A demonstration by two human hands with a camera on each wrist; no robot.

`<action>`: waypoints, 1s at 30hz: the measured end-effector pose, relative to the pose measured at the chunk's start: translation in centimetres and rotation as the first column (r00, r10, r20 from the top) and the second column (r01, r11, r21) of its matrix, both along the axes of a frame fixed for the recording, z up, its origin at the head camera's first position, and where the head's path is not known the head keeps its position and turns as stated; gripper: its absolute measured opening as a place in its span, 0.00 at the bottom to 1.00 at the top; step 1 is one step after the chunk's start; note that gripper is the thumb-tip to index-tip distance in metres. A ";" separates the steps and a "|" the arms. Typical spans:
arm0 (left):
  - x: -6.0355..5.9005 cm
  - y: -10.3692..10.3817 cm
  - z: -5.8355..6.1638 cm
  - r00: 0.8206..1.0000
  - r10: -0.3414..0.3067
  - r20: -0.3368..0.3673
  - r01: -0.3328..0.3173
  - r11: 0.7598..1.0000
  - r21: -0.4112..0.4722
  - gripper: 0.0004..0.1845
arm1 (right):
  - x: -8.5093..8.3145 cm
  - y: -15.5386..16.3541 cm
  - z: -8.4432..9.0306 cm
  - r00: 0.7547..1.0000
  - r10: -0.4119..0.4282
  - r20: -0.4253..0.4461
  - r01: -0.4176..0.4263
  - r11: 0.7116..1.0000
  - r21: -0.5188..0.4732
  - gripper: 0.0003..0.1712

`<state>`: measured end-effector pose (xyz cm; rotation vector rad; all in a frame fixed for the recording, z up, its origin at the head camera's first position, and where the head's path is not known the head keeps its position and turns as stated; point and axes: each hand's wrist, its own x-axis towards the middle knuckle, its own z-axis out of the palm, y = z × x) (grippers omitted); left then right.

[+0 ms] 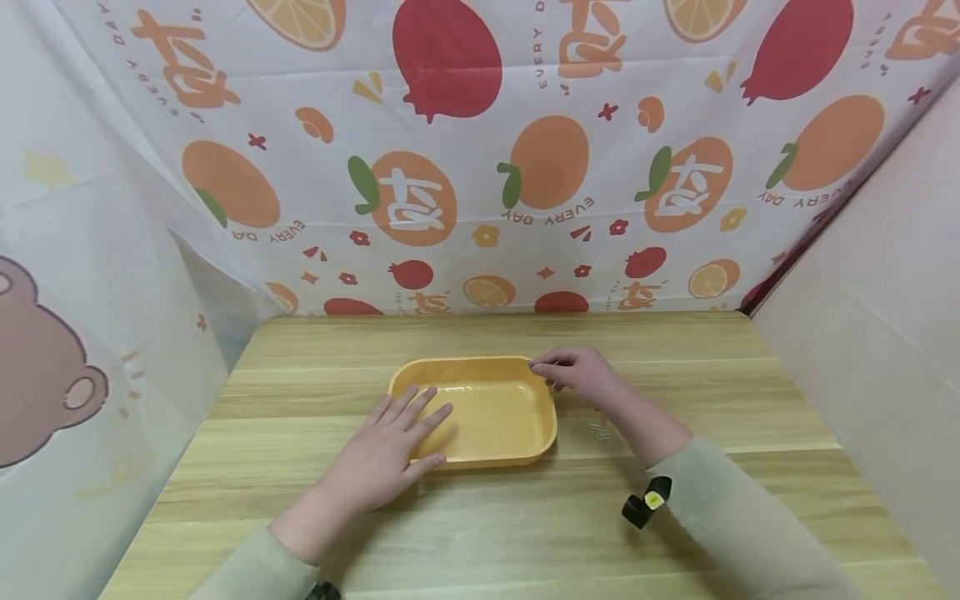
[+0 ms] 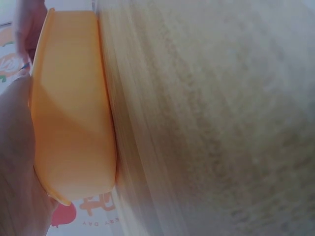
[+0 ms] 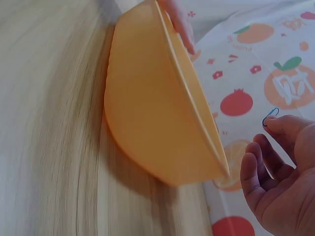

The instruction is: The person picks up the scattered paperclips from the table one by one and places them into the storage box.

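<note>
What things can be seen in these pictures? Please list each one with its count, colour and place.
tray: one, orange-yellow plastic, nothing visible inside it, middle of the table.
paper clip: one, blue, pinched in the right hand's fingertips above the tray's far right corner.
small clips: a few, pale, too small to count, on the table right of the tray.
table: one, light wood.
backdrop cloth: one, white with orange and red fruit prints, behind the table.
side sheets: white with a brown bear at left, plain pale pink at right.
left hand: fingers straight, flat on the tray's near left rim.
right hand: pinches the paper clip.
</note>
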<state>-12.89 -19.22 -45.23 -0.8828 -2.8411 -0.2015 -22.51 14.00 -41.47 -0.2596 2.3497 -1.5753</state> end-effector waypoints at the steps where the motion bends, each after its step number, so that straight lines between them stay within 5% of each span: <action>1: 0.0 0.0 0.0 1.000 0.001 0.004 -0.001 1.000 -0.001 0.36 | 0.0 -0.3 0.0 1.000 0.006 0.003 -0.006 1.000 -0.012 0.19; 18: 0.0 0.1 -0.2 1.000 0.005 0.006 -0.005 1.000 -0.004 0.36 | -0.2 -3.9 -0.9 0.987 0.155 -0.029 -0.155 0.988 0.005 0.17; 30: 0.0 0.2 0.0 1.000 -0.005 -0.014 0.005 1.000 0.008 0.36 | -0.8 -7.2 -2.0 0.955 0.287 -0.079 -0.261 0.935 0.241 0.09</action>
